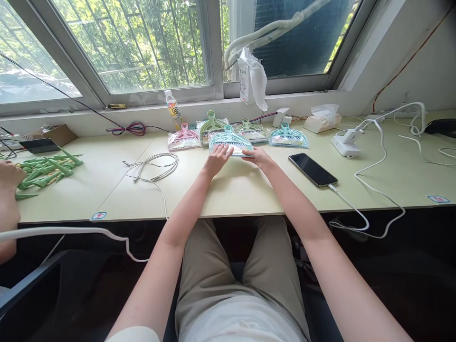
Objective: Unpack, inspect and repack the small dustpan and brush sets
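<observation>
A light-blue dustpan-and-brush set (pixel 231 138) in clear wrap is at the middle of the table, in front of similar sets. My left hand (pixel 218 159) lies on its front left part, fingers over the wrap. At its right corner my right hand (pixel 257 156) grips the edge, fingers partly hidden. Behind it are a green set (pixel 211 126) and another green set (pixel 252 131). A pink set (pixel 184 137) rests to the left, and a second blue set (pixel 288 137) to the right.
A phone (pixel 312 169) on a white cable lies at right, near a charger block (pixel 346 143) and tissue pack (pixel 322 118). Coiled cable (pixel 156 167) and green pieces (pixel 50 168) lie left, beside another person's hand. A bottle (pixel 173 109) stands behind.
</observation>
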### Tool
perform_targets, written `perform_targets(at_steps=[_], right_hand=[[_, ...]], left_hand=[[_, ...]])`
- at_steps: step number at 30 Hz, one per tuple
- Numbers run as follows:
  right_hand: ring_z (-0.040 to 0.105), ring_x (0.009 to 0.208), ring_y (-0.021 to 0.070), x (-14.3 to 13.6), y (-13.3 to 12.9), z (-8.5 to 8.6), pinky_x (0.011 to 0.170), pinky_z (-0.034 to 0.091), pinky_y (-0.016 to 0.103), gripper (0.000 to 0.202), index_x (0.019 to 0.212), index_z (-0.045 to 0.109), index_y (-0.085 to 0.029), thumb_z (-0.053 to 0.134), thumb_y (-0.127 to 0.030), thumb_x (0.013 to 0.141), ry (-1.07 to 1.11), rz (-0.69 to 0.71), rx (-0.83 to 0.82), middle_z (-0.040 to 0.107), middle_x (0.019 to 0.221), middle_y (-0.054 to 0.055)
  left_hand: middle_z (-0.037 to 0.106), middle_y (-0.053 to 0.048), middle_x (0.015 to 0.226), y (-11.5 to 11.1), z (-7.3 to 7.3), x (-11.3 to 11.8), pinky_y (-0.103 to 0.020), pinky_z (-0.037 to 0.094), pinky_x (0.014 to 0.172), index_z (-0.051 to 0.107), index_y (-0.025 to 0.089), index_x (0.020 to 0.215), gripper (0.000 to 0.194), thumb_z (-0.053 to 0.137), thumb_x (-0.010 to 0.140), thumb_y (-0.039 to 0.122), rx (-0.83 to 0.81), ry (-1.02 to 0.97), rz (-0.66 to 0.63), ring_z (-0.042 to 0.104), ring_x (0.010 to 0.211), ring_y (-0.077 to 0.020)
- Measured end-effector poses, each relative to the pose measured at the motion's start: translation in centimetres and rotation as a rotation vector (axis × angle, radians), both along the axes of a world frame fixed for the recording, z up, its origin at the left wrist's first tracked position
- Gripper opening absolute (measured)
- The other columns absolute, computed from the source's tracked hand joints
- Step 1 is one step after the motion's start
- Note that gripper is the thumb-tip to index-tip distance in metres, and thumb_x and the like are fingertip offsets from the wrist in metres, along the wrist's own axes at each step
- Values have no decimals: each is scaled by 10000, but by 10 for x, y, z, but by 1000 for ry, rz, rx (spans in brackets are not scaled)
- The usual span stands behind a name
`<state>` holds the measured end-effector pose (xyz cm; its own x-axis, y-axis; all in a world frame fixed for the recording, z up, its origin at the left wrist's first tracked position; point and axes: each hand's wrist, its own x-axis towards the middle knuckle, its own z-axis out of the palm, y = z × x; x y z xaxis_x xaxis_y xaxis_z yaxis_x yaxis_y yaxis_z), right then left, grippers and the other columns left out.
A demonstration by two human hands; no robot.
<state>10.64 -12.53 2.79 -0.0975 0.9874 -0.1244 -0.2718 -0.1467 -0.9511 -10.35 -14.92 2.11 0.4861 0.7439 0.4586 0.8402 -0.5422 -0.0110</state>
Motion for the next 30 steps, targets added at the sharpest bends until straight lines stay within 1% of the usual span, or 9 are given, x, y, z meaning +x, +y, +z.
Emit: perform_targets(at_steps=[3, 5, 8, 12, 14, 18, 24, 28, 30], right_hand=[[706, 677, 118, 9, 7, 3, 668, 649, 228, 199, 831, 688, -122, 740, 60, 768, 13, -61, 17, 740, 778, 24], [700, 677, 122, 24, 14, 5, 631, 652, 234, 235, 841, 670, -135, 754, 61, 742, -2, -125, 26, 733, 773, 19], [695, 703, 111, 53, 31, 1, 616, 655, 220, 281, 840, 623, -162, 733, 71, 728, -5, -280, 34, 708, 778, -5], [698, 760, 112, 84, 63, -8, 656, 665, 213, 323, 876, 620, -180, 730, 58, 688, -68, -438, 53, 686, 827, -9], [689, 752, 118, 91, 79, -12, 615, 661, 208, 342, 908, 633, -183, 730, 48, 675, -139, -468, 43, 678, 845, -2], [667, 725, 115, 91, 106, -17, 547, 645, 191, 345, 910, 615, -178, 717, 58, 680, -245, -484, 50, 658, 883, 7], [699, 831, 135, 78, 134, -10, 669, 668, 218, 291, 873, 578, -182, 700, 50, 745, -326, -470, 100, 660, 887, 12], [701, 807, 147, 75, 148, -5, 751, 678, 306, 318, 816, 571, -170, 747, 74, 710, -407, -388, 27, 667, 878, 23], [699, 761, 157, 78, 153, -3, 736, 682, 365, 308, 807, 586, -150, 762, 77, 696, -465, -367, 61, 673, 879, 43]], left_hand=[[455, -130, 1624, -1, 3, 2, -470, 235, 1315, 478, 165, 1558, 603, 333, 978, 80, 27, -37, -3, 313, 1572, -252], [335, -144, 1687, -2, 5, 2, -485, 138, 1332, 349, 146, 1627, 634, 394, 995, 168, 68, -97, 26, 175, 1611, -260], [143, -165, 1738, -3, 4, -1, -530, -18, 1317, 134, 133, 1680, 786, 481, 998, 313, 129, -240, 117, 1, 1622, -274], [100, -158, 1744, -3, -5, -5, -568, -84, 1290, 10, 158, 1684, 823, 448, 1007, 326, 119, -395, 212, -53, 1619, -254], [132, -156, 1742, -4, -9, -4, -565, -76, 1295, 52, 157, 1683, 791, 435, 1007, 304, 78, -393, 228, -30, 1622, -249], [224, -140, 1728, -5, -12, 1, -551, -55, 1308, 245, 156, 1649, 685, 442, 1005, 279, -31, -295, 219, 53, 1627, -250], [323, -163, 1689, -5, -16, 5, -636, 7, 1299, 463, 151, 1524, 547, 484, 984, 234, -151, -204, 144, 150, 1621, -303], [389, -172, 1654, -5, -19, 7, -659, 62, 1295, 578, 165, 1407, 449, 493, 967, 192, -219, -158, 106, 194, 1612, -308], [400, -166, 1648, -6, -19, 8, -649, 71, 1299, 599, 165, 1381, 427, 478, 972, 185, -249, -145, 107, 206, 1609, -306]])
